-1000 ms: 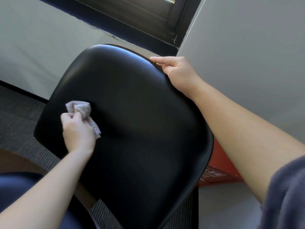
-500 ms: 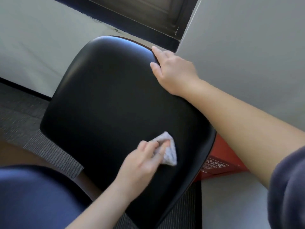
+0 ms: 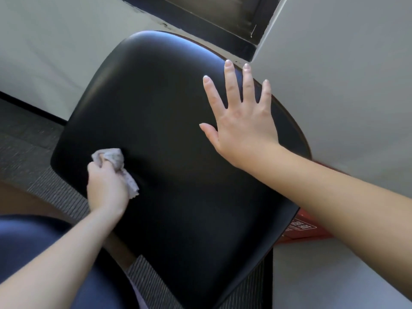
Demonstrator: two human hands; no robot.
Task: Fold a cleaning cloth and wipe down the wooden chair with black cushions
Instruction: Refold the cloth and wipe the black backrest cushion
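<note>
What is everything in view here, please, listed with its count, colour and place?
cushion: one, black, centre of view, tilted up towards the camera
cloth: one, pale grey, bunched, on the cushion's left part
carpet: one, dark grey, ribbed, left of and below the cushion
walls: two faces, pale grey, behind and to the right
dark frame: one, black-brown, top centre
red box: one, red with printed label, low right, partly hidden behind the cushion
clothed leg: one, dark blue, bottom left
left hand: one, grips the cloth against the cushion
right hand: one, fingers spread, over the cushion's upper right; contact cannot be told
</note>
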